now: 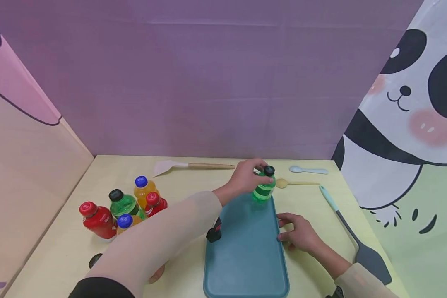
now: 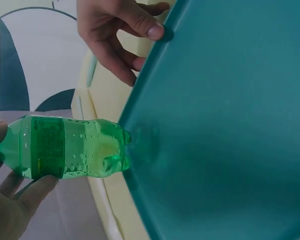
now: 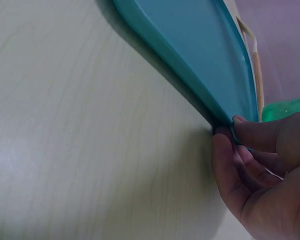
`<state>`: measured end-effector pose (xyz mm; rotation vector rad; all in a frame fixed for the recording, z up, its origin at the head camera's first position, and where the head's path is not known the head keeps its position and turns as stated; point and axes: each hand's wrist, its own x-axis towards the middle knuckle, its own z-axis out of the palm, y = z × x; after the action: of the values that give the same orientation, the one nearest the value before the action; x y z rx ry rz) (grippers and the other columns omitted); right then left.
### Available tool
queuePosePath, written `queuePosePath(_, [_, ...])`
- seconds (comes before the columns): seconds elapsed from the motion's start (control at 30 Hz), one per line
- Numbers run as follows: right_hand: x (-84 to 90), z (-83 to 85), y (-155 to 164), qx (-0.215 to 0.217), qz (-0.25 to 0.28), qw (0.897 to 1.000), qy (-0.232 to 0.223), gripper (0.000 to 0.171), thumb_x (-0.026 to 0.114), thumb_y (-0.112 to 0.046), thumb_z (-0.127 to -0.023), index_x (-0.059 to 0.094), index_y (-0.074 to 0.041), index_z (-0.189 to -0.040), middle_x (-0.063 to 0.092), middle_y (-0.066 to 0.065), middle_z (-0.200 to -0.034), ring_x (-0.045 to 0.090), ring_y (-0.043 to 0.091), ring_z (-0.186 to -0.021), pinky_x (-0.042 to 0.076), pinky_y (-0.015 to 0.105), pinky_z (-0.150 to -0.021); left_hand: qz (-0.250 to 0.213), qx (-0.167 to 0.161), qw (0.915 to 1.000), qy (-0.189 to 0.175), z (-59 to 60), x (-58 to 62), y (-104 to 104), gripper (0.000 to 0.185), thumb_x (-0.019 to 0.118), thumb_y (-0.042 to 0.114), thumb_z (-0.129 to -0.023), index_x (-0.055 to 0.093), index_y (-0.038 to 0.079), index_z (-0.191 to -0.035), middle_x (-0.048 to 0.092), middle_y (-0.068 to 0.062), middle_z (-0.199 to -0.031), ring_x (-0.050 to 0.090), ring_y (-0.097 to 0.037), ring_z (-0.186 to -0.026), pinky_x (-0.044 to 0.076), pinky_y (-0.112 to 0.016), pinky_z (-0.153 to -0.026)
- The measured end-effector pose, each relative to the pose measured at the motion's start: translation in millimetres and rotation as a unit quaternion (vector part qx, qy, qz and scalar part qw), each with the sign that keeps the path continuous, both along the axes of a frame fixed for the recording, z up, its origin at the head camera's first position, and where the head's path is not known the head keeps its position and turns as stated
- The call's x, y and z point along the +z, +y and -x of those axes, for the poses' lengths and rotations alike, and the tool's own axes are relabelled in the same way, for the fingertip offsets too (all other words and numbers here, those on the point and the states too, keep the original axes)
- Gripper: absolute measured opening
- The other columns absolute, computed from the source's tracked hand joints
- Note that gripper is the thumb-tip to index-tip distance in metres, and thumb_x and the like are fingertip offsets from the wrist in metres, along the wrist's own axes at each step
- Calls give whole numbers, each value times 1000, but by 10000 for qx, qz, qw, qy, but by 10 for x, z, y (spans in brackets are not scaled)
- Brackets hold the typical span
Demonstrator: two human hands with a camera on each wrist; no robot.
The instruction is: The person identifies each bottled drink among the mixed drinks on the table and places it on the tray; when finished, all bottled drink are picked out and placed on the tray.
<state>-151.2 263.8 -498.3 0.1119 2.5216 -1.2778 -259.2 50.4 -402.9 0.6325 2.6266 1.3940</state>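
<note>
My left hand (image 1: pixel 248 176) grips a green plastic bottle (image 1: pixel 263 188) with a black cap, fingers around its upper part. The bottle stands upright over the far right corner of a blue-green tray (image 1: pixel 247 256). In the left wrist view, the bottle's base is at the tray's rim; whether it touches the tray I cannot tell. My right hand (image 1: pixel 299 234) pinches the tray's right edge. Thumb (image 3: pixel 252 134) above and fingers below the rim show in the right wrist view.
Left of the tray stand several bottles: red (image 1: pixel 99 221), green (image 1: pixel 124 203) and orange (image 1: pixel 143 188). My left sleeve partly hides a black-capped item (image 1: pixel 94 260). A spatula (image 1: pixel 171 165) lies at the back; two small spoons (image 1: pixel 307 170) and a dark turner (image 1: pixel 370 258) lie right.
</note>
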Motion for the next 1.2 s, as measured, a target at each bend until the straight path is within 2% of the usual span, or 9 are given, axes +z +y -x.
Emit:
queuePosePath(0.13, [13,4,-5,11,-45,10000,-8,60,78,5,-83,59,-3,-140,68,10,-113,66,21,-65,59,38,-54,-34,-44,10000,14,32,-103,62,32,80,30,-92,68,18,-119,70,-1,-114,66,-22,-114,57,-34,-86])
queuePosePath(0.3, [26,8,-15,81,-71,9999,26,60,79,4,-84,59,-4,-140,68,11,-113,66,21,-66,59,38,-54,83,-155,9998,-28,34,-174,85,30,77,30,-94,66,20,-120,69,-1,-117,65,-24,-118,56,-37,-90])
queuePosePath(0.53, [26,15,-24,109,-99,9999,24,60,80,3,-84,59,-4,-140,68,10,-113,66,21,-66,59,38,-54,232,-215,9995,10,26,-198,90,31,75,33,-95,65,22,-122,68,-3,-122,64,-24,-118,55,-39,-93])
queuePosePath(0.7, [8,8,-34,82,-86,9999,19,61,79,4,-83,59,-3,-139,68,10,-112,66,21,-66,59,38,-53,421,-381,9982,-191,40,-167,59,37,75,38,-95,64,20,-126,67,-6,-127,63,-25,-121,54,-41,-97])
queuePosePath(0.87, [-3,-6,-49,51,-61,10000,-22,61,79,7,-82,60,-2,-139,68,11,-111,67,21,-66,59,38,-52,846,-993,9900,-539,75,-30,-70,57,72,48,-94,57,21,-142,60,-5,-143,55,-26,-135,49,-45,-108])
queuePosePath(1.0, [13,-4,-43,86,-100,9999,12,62,79,7,-81,59,-2,-139,69,11,-112,67,21,-68,59,38,-52,1225,-1463,9803,-514,92,208,-218,72,67,54,-96,43,23,-156,50,-7,-155,47,-29,-144,45,-50,-113])
queuePosePath(1.2, [3,-4,-16,105,-89,9999,65,62,79,7,-81,59,-1,-140,69,11,-113,67,21,-67,59,38,-52,1632,-1536,9745,-80,24,595,-517,69,65,55,-97,46,22,-154,54,-5,-151,54,-28,-137,50,-46,-108])
